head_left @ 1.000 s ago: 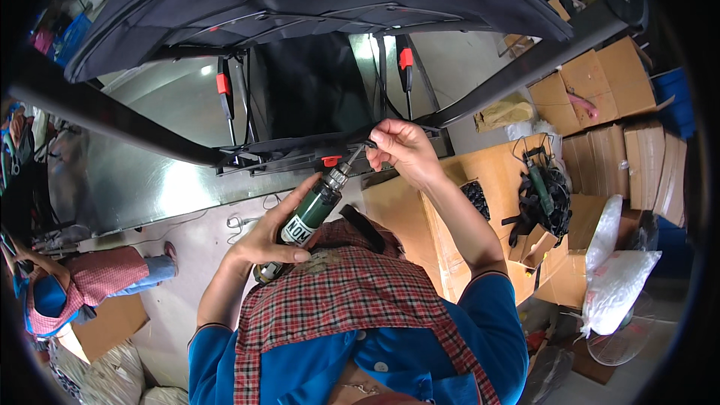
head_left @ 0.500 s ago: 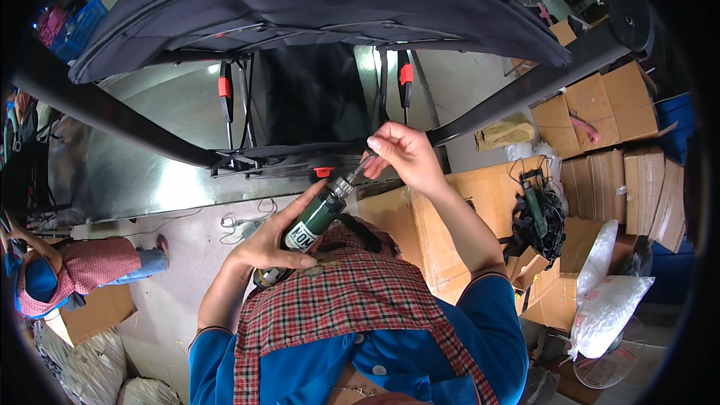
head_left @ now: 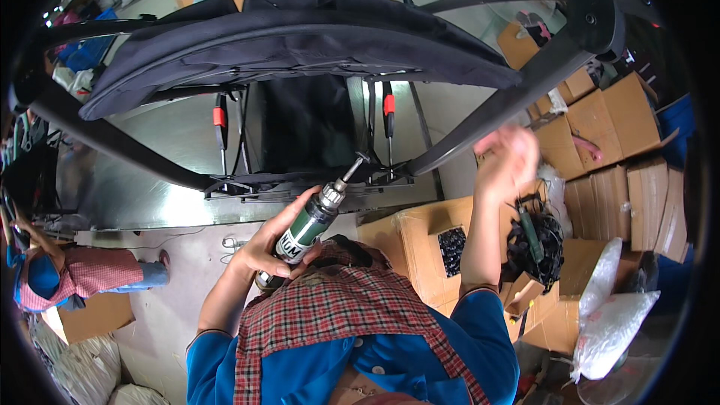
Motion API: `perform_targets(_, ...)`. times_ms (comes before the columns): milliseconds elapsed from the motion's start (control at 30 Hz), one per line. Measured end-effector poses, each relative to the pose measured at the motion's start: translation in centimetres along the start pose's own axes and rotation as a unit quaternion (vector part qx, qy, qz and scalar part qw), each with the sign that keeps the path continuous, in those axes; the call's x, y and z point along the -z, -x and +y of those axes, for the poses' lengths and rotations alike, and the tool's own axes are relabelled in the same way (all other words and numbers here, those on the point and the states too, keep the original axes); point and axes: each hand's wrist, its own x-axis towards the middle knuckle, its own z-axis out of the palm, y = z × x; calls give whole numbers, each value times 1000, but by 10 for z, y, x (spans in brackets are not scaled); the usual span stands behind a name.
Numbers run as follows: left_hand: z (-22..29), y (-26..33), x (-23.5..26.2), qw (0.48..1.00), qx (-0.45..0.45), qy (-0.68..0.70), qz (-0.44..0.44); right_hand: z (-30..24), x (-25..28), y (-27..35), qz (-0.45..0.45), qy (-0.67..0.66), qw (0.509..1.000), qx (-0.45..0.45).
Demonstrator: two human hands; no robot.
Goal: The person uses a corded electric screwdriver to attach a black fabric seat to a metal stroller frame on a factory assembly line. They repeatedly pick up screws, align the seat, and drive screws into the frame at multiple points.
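Head view: two hands apart, one on a driver

One metal table [head_left: 127, 195] spreads beneath one black frame [head_left: 487, 114], whose two side tubes slope inward. One curved fabric panel [head_left: 300, 49] spans between them. One large carton [head_left: 405, 255] stands to the right of the person's apron [head_left: 337, 307]. Of two hands, the left hand [head_left: 262, 244] wraps around a green driver [head_left: 304, 232]; the right hand [head_left: 510, 165] is blurred, so whether it holds anything cannot be told. A second driver [head_left: 531, 232] lies on one black tangle [head_left: 553, 255]. Two red clips [head_left: 219, 117] sit on two struts.

The green driver slants up and right in front of the apron, its bit [head_left: 352, 168] reaching across the table's near edge in view. Open room separates bit and right hand; the right-hand tube passes near that hand.
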Motion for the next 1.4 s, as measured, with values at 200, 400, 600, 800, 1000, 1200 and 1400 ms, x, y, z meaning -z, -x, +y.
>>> perform_targets(200,4,-6,-13,998,13,-54,-29,134,-30,-19,-240,165,956,-15)
perform_targets(400,-18,1,-8,988,-113,-91,-61,149,-57,-37,-243,275,927,81)
perform_targets(600,-35,-5,-12,985,-144,-75,-54,186,-50,-38,-221,276,923,152)
perform_targets(800,-37,-11,-10,987,-134,-65,-65,204,-37,-60,-277,355,868,210)
perform_targets(1000,-37,-7,-10,991,-111,-68,-39,171,-9,-51,-368,323,853,181)
perform_targets(1200,-19,2,-12,992,-31,-106,55,200,-5,-33,-371,311,873,50)
perform_targets(1400,-20,-5,-15,991,-44,-92,87,153,-34,-36,-278,223,928,108)
